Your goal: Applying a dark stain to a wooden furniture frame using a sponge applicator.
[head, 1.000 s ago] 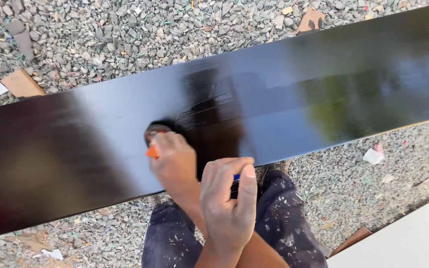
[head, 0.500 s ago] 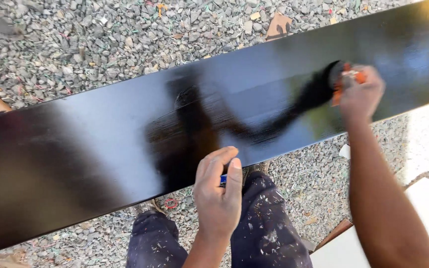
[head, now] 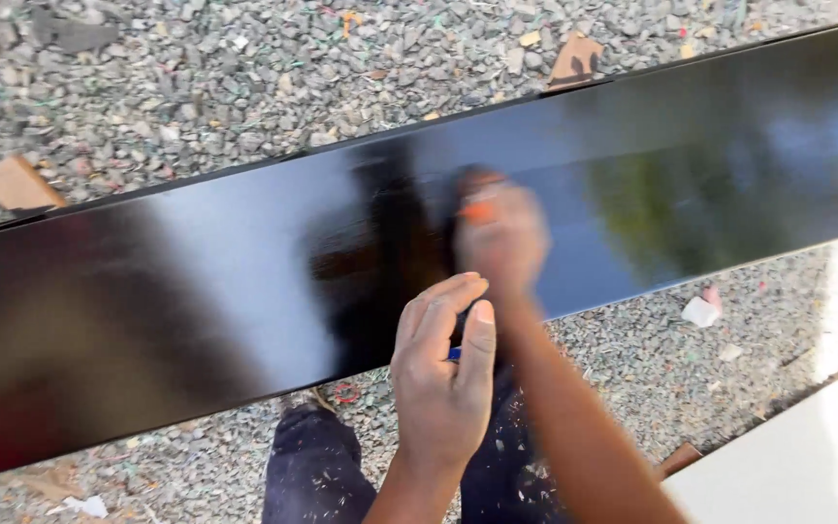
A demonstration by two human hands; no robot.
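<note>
Whereas half a second earlier the right hand (head: 501, 238) had reached far out to the right end of the long glossy black board (head: 196, 291), it had since swept back to the middle, closed on a small orange-tipped tool (head: 479, 209) (too blurred to identify). The left hand (head: 443, 374) stayed at the board's near edge, fingers together over a mostly hidden blue object (head: 453, 354). Grey gravel (head: 196, 87) lay beyond; paint-flecked dark trousers (head: 312, 475) were cut off below.
</note>
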